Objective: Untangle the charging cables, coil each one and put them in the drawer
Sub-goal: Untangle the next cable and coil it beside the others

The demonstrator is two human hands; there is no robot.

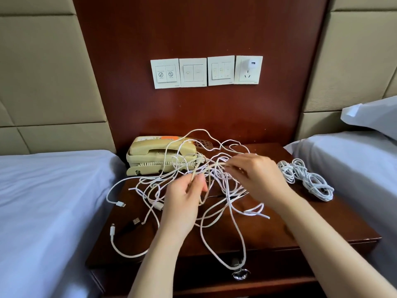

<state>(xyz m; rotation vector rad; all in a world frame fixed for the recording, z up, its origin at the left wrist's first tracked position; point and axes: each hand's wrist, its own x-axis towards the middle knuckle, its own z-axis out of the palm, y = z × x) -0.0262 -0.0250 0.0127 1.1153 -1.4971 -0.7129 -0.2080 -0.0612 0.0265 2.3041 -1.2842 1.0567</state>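
Left hand (184, 203) and right hand (255, 177) pinching strands in cable tangle (206, 186), frame centre; hard pulling risking tighter knots, dragging phone (159, 155).

Dark wood panel (193, 29), beige padded wall (43, 61), nightstand (300, 222) between left bed (43, 201), right bed (354, 160).

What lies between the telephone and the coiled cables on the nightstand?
The head view shows the tangled white cables there, gripped by the left hand and the right hand.

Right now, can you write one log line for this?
step: untangling | left hand: grips cables | right hand: pinches cables | coiled bundle: on nightstand
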